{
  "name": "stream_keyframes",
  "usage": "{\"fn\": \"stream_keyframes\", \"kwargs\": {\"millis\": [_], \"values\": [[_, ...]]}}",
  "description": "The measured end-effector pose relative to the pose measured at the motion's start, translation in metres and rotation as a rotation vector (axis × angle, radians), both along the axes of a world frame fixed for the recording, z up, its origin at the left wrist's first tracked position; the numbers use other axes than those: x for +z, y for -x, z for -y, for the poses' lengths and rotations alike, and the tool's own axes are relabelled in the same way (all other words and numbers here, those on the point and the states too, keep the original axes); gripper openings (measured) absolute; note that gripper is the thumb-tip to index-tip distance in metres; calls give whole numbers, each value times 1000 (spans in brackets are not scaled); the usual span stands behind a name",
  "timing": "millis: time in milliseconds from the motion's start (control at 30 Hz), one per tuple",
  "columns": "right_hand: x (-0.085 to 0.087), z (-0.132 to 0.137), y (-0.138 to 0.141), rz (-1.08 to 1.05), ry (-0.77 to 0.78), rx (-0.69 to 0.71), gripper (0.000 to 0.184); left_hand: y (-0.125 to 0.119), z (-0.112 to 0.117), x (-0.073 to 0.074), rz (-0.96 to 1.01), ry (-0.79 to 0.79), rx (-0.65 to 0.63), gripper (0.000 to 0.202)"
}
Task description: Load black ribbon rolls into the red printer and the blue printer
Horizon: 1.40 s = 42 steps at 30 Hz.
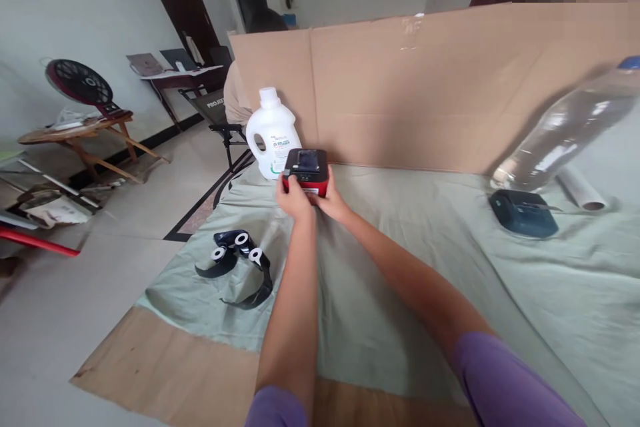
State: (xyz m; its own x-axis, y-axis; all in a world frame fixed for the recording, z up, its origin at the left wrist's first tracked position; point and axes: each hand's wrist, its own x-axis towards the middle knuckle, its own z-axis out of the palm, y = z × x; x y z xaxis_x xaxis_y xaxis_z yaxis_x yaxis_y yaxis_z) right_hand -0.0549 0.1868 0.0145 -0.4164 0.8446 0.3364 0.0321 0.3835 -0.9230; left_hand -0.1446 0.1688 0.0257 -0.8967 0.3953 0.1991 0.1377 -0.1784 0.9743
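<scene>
So, from the left, a black strap (267, 273) with white rings lies loose on the green cloth (425, 213). Next along, a white jug (275, 125) stands near the cardboard (370, 93), its lower right side partly hidden by the device (313, 177). The left hand (295, 201) has its fingers curled round the near left corner of the device, thumb against the front. Between it and the right hand (331, 201) sits the device: boxy, rounded at the corners, black on top with a dark screen, bright red round the sides, a pale label low on the front. Its underside is out of sight, so whether it is raised or resting on the cloth is hard to say. The right hand grips the right side, fingers closed against it. The step in hand looks like a two-handed hold; any move from here would call for even pressure from both sides, with the device level and clear of the jug. Further right, a dark box (523, 215) lies on the cloth, a clear bottle (555, 127) and a pale tube (583, 188) beside it
</scene>
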Motion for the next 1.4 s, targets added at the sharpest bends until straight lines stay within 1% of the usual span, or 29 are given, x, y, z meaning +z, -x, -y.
{"fn": "stream_keyframes", "kwargs": {"millis": [67, 100, 167, 200, 267, 300, 367, 400, 467, 533, 600, 733, 900, 1033, 1167, 1233, 1300, 1400], "values": [[19, 9, -51, -44, -86, -101, 122, -40, 12, 11, -62, -51, -147, 43], [29, 17, -80, -37, -140, -167, 122, -61, 22, 15, -95, -76, -238, 43], [44, 40, -137, 5, -232, -259, 120, -98, 52, 16, -116, -135, -429, 43], [47, 54, -162, 35, -260, -285, 120, -113, 70, 15, -111, -161, -519, 43], [46, 85, -202, 108, -269, -320, 117, -137, 108, 9, -89, -196, -650, 43], [40, 102, -216, 133, -265, -327, 114, -146, 127, 5, -82, -200, -693, 44], [25, 131, -232, 163, -243, -347, 105, -157, 157, -4, -82, -179, -742, 48], [16, 142, -236, 175, -232, -365, 102, -160, 167, -8, -84, -162, -754, 49], [0, 156, -239, 203, -221, -415, 97, -163, 179, -14, -90, -137, -774, 49], [-9, 160, -239, 222, -226, -458, 95, -164, 180, -18, -92, -136, -788, 48], [-14, 159, -240, 224, -239, -479, 96, -165, 176, -21, -77, -145, -799, 47], [-17, 159, -241, 220, -253, -473, 97, -166, 172, -24, -24, -121, -805, 50], [-19, 167, -237, 255, -248, -497, 102, -164, 174, -28, 14, -105, -799, 56], [-18, 170, -234, 287, -275, -514, 103, -161, 174, -29, 5, -105, -802, 54], [-22, 169, -234, 294, -351, -558, 105, -156, 173, -25, -47, -96, -818, 47], [-24, 167, -235, 282, -405, -577, 100, -150, 172, -23, -111, -86, -852, 44], [-26, 165, -237, 273, -443, -579, 90, -143, 171, -21, -191, -53, -897, 40], [-26, 164, -239, 289, -438, -572, 78, -134, 167, -22, -292, -7, -956, 35]]}}
